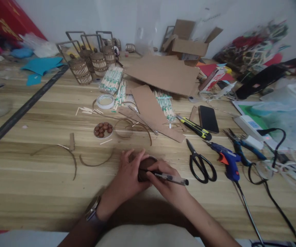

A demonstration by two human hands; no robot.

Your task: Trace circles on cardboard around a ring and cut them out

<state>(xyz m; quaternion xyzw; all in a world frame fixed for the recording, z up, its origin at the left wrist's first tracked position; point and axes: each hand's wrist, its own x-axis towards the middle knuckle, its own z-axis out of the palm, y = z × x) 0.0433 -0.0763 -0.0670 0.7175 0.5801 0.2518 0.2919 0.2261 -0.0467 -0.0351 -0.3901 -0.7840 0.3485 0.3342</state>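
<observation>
My right hand [167, 181] pinches a pen [172, 178], its tip over a dark brown round piece [144, 169] low in the middle of the head view. Around the left side of that round piece, my left hand [132, 169] is closed with its fingers on the rim, steadying it on the table. A watch is on my left wrist. Thin brown strips [96, 164] lie to the left of my hands, and a small dish of brown balls [103, 129] stands beyond them. Black scissors [201, 164] lie to the right.
The wooden table [34, 195] also holds a blue glue gun [227, 161], pliers [246, 147], a yellow-black cutter [194, 127], a phone [208, 118] and a tape roll [105, 101]. Farther back are cardboard sheets [163, 73], bagged sticks [111, 79] and several small woven lanterns [79, 71].
</observation>
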